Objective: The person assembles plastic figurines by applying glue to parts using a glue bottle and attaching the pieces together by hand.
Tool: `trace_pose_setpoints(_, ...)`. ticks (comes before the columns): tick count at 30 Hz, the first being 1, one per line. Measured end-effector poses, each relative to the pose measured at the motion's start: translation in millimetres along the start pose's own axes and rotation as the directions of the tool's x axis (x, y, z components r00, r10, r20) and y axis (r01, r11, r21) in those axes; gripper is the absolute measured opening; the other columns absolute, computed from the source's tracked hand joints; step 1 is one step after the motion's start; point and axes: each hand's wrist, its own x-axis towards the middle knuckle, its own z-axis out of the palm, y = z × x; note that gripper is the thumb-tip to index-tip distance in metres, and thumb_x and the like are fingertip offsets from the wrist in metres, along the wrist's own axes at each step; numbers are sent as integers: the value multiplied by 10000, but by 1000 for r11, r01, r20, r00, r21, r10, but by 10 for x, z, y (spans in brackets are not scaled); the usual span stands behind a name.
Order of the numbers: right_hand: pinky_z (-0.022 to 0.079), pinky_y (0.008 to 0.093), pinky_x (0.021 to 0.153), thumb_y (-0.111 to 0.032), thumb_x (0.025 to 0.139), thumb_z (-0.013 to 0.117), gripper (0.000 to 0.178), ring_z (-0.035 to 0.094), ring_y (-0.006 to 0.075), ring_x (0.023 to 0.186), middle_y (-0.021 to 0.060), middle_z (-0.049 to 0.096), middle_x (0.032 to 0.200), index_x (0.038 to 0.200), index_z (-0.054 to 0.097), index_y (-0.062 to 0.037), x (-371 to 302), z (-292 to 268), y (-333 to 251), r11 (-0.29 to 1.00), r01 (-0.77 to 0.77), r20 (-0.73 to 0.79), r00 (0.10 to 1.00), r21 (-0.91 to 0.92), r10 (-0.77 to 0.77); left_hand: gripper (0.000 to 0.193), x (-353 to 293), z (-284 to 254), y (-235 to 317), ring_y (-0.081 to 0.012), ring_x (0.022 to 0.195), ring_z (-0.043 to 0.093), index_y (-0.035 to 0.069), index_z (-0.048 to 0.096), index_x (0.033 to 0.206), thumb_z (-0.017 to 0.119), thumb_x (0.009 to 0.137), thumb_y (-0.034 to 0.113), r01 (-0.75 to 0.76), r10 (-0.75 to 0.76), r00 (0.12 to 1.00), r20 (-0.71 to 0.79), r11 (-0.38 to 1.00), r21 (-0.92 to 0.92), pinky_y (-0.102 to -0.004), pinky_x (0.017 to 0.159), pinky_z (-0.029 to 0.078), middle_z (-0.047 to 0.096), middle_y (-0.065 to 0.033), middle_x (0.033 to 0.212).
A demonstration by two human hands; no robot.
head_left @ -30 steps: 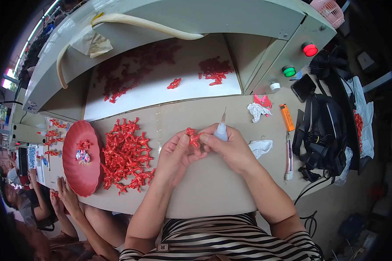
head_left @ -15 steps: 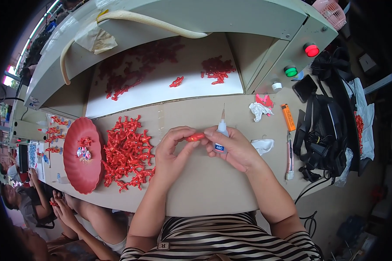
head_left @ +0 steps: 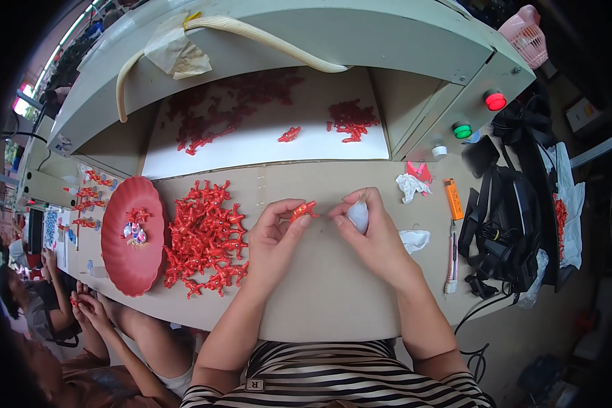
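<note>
Between the thumb and fingers of my left hand [head_left: 279,231] is a small red figurine [head_left: 304,211] with yellowish marks. My right hand [head_left: 376,228] is wrapped round a small white glue bottle [head_left: 359,216], its thin tip partly hidden by the fingers. The two hands are a little apart over the table, at about the same height. A heap of similar red figurines [head_left: 204,238] lies left of my left hand. Beyond it stands a scalloped pink-red tray [head_left: 133,272] with a red piece and some white and coloured pieces in it.
A grey cabinet [head_left: 415,41] arches over a white sheet [head_left: 251,155] bearing red parts. Right of my hands lie crumpled white tissue [head_left: 413,187], an orange lighter [head_left: 453,199], a cutter knife [head_left: 451,258] and black straps [head_left: 503,204]. A co-worker's hands [head_left: 92,309] show at lower left.
My hands have drawn apart. The glue bottle has been turned in my right hand, so its label no longer shows. The red figurine has turned in my left fingers.
</note>
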Motion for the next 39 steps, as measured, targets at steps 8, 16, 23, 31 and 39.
trace_pose_setpoints(8, 451, 266, 719, -131, 800, 626, 258, 568, 156, 850, 100, 597, 1011, 981, 465, -44, -65, -143, -192, 995, 89, 47, 995, -54, -87, 219, 26, 55, -114, -129, 893, 566, -17, 505, 1049, 550, 836, 14, -15, 16, 999, -37, 1000, 23, -239, 795, 454, 581, -79, 986)
trace_pose_setpoints(16, 461, 271, 629, -208, 788, 654, 304, 579, 178, 709, 112, 596, 861, 950, 496, -6, -78, -60, -139, 966, 202, -191, 967, 163, -170, 242, 25, 57, -139, -108, 857, 565, -15, 522, 1060, 568, 824, 4, 11, -4, 995, -99, 998, 67, -220, 756, 461, 584, -64, 977)
trace_pose_setpoints(23, 432, 207, 625, -129, 773, 674, 238, 513, 60, 704, 18, 572, 806, 902, 507, -18, -89, -93, -77, 935, 270, -295, 935, 229, -198, 227, 25, 42, -140, -106, 870, 563, -9, 544, 1032, 577, 808, -25, -1, 7, 995, -98, 999, 55, -212, 757, 462, 558, -54, 985)
trace_pose_setpoints(31, 445, 217, 619, -167, 764, 690, 263, 543, 86, 689, 40, 581, 768, 884, 515, -10, -94, -60, -134, 950, 307, -332, 903, 52, -273, 210, 47, 24, -153, -106, 864, 563, 5, 567, 1006, 585, 798, -19, -96, 103, 992, -75, 991, 88, -210, 723, 482, 510, -64, 1019)
trace_pose_setpoints(39, 449, 229, 585, -197, 735, 718, 276, 566, 110, 650, 55, 597, 745, 844, 541, -15, -90, -21, -118, 935, 328, -310, 882, -138, -355, 201, 43, 27, -134, -97, 815, 569, 8, 569, 995, 591, 796, -13, -106, 114, 991, -68, 988, 112, -201, 672, 483, 506, -60, 1014)
